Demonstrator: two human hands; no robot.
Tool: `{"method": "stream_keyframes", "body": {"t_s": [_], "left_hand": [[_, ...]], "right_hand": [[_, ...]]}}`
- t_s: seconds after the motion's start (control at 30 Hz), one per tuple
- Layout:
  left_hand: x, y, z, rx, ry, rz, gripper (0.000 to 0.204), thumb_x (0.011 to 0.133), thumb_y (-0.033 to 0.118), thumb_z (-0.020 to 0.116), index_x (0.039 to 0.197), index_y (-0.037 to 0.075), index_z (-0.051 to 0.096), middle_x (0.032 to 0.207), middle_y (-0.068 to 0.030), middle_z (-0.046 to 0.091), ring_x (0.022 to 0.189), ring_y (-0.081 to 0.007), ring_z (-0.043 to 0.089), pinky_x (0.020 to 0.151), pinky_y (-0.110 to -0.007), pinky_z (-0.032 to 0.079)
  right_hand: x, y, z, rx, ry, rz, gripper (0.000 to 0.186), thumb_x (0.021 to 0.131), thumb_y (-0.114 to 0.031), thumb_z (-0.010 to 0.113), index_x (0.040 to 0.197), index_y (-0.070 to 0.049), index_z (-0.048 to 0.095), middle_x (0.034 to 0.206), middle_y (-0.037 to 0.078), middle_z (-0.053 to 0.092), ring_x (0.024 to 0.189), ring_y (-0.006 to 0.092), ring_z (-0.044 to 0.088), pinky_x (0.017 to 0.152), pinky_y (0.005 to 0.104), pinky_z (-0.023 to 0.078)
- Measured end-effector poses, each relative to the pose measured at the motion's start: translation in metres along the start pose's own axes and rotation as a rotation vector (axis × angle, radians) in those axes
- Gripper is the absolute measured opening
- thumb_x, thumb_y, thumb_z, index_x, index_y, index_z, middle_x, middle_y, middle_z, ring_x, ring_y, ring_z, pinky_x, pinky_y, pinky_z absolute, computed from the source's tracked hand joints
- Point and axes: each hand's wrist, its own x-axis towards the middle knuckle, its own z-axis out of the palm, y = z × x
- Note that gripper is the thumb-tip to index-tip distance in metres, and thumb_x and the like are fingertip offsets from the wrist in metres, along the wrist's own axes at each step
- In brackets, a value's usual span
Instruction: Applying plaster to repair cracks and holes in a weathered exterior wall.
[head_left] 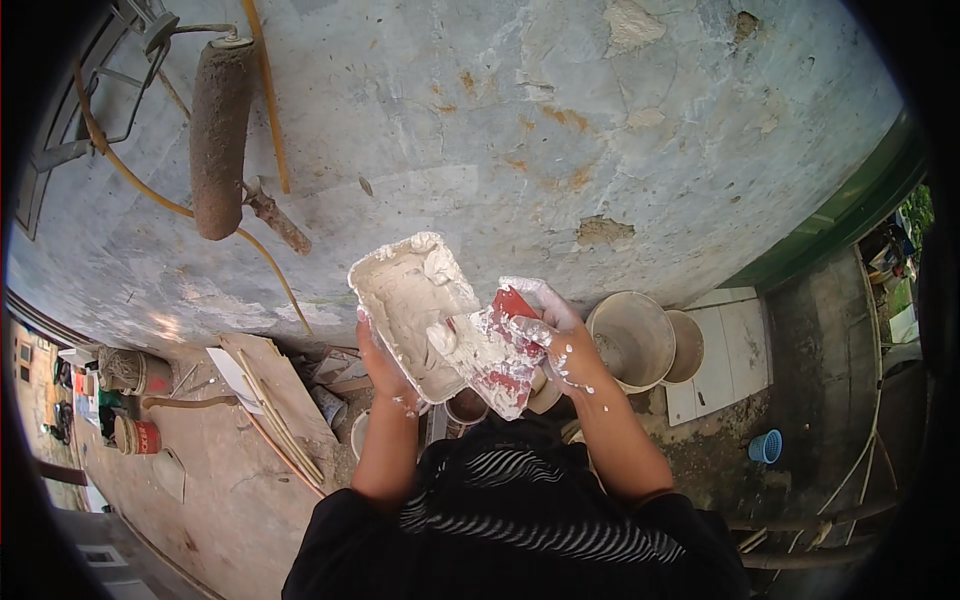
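Pale paste [392,318] lies in the tray [392,250], which the left grip [385,368] holds, perhaps for steadiness. The right grip [562,338] clasps the scraper [513,306] at its edge.

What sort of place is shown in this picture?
Probably an outdoor building-work yard: a patchy grey plastered wall, a cream paste-coated rectangular tray and leafy green plants suggest this.

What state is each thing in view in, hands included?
Tray: held, rim caked, whitish paste inside
Red scraper: held, smeared with paste
Left hand: gripping the tray's side
Right hand: gripping the scraper, smeared white
Paint roller: sleeve coated grayish brown
Large pale bucket: open
Wall: chipped, orange-stained
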Motion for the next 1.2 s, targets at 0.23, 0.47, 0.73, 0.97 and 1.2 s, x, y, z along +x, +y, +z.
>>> {"method": "stream_keyframes", "body": {"t_s": [0.23, 0.47, 0.73, 0.97, 1.2], "left_hand": [[-0.006, -0.009, 0.011, 0.005, 0.049, 0.074, 0.066, 0.088, 0.052, 0.032, 0.133, 0.005, 0.038, 0.128, -0.0144, 0.047, 0.114, -0.0304, 0.048, 0.097, -0.042, 0.039], [-0.015, -0.016, 0.013, -0.050, 0.028, 0.129, 0.065, 0.088, 0.052, 0.033, 0.134, 0.006, 0.037, 0.129, -0.0145, 0.046, 0.115, -0.0306, 0.048, 0.097, -0.042, 0.039], [-0.025, -0.035, 0.021, -0.034, 0.064, 0.160, 0.060, 0.091, 0.048, 0.029, 0.132, 0.005, 0.038, 0.127, -0.0137, 0.048, 0.113, -0.0290, 0.049, 0.095, -0.041, 0.042], [-0.029, -0.044, 0.032, -0.034, 0.064, 0.129, 0.062, 0.091, 0.048, 0.030, 0.134, 0.005, 0.037, 0.129, -0.0137, 0.047, 0.115, -0.0291, 0.048, 0.096, -0.041, 0.041], [-0.022, -0.049, 0.042, -0.074, -0.042, 0.073, 0.065, 0.089, 0.052, 0.032, 0.135, 0.006, 0.035, 0.130, -0.0141, 0.046, 0.117, -0.0308, 0.047, 0.098, -0.044, 0.039]], "right_hand": [[0.013, -0.008, -0.012, -0.018, -0.052, 0.032, 0.046, 0.084, 0.000, 0.055, 0.128, -0.001, 0.041, 0.105, 0.014, 0.061, 0.091, 0.0183, 0.062, 0.078, 0.0294, 0.051], [0.013, -0.018, -0.020, -0.011, -0.123, 0.070, 0.045, 0.084, 0.002, 0.054, 0.127, 0.000, 0.041, 0.105, 0.014, 0.061, 0.091, 0.0182, 0.062, 0.079, 0.0301, 0.051], [0.003, -0.028, -0.031, 0.064, -0.134, 0.061, 0.044, 0.085, 0.001, 0.054, 0.126, 0.000, 0.041, 0.105, 0.013, 0.060, 0.093, 0.0185, 0.061, 0.081, 0.0306, 0.050], [-0.006, -0.041, -0.027, 0.073, -0.096, 0.025, 0.041, 0.084, 0.001, 0.054, 0.124, 0.002, 0.044, 0.107, 0.013, 0.059, 0.097, 0.0194, 0.059, 0.085, 0.0313, 0.048], [-0.009, -0.038, -0.038, 0.136, 0.019, -0.018, 0.039, 0.084, 0.003, 0.053, 0.122, 0.005, 0.046, 0.110, 0.013, 0.059, 0.100, 0.0216, 0.059, 0.089, 0.0328, 0.047]]}}
